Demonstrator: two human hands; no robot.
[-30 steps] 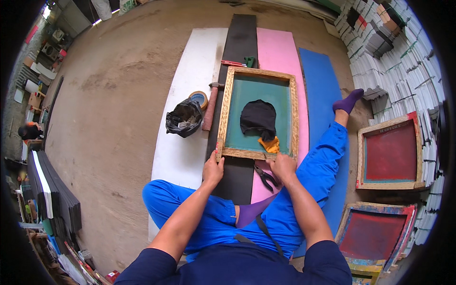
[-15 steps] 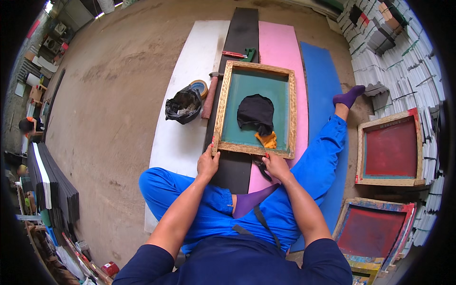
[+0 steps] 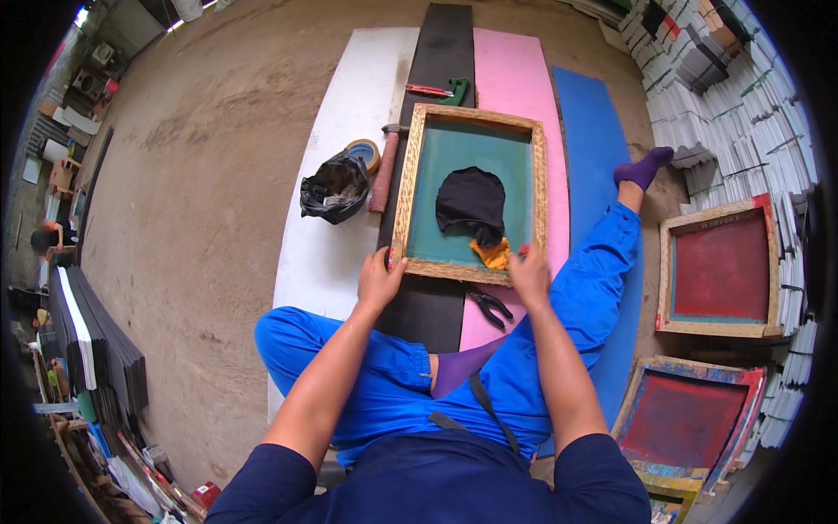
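A wooden screen-printing frame (image 3: pixel 402 201) with teal mesh lies in front of me. My left hand (image 3: pixel 379 284) grips its near left corner, the thumb on the wood. At the near right corner, my right hand (image 3: pixel 530 278) is closed round a small red-handled tool (image 3: pixel 524 251); the rest of the tool is hidden. On the mesh rest a crumpled black cloth (image 3: pixel 471 203) and an orange cloth (image 3: pixel 491 254) partly beneath it. Black-handled pliers (image 3: pixel 491 307) lie just below the frame, between my hands.
Left of the frame are a hammer (image 3: pixel 382 179), a tape roll (image 3: pixel 373 160) and a black plastic bag (image 3: pixel 333 190). A red cutter (image 3: pixel 428 90) and a green tool (image 3: pixel 456 91) lie beyond it. More screen frames (image 3: pixel 772 266) lean against paper stacks (image 3: pixel 724 131) at right.
My right hand has risen and shifted right, from the frame's near edge to its right corner, uncovering the pliers. My left hand still grips the left corner.
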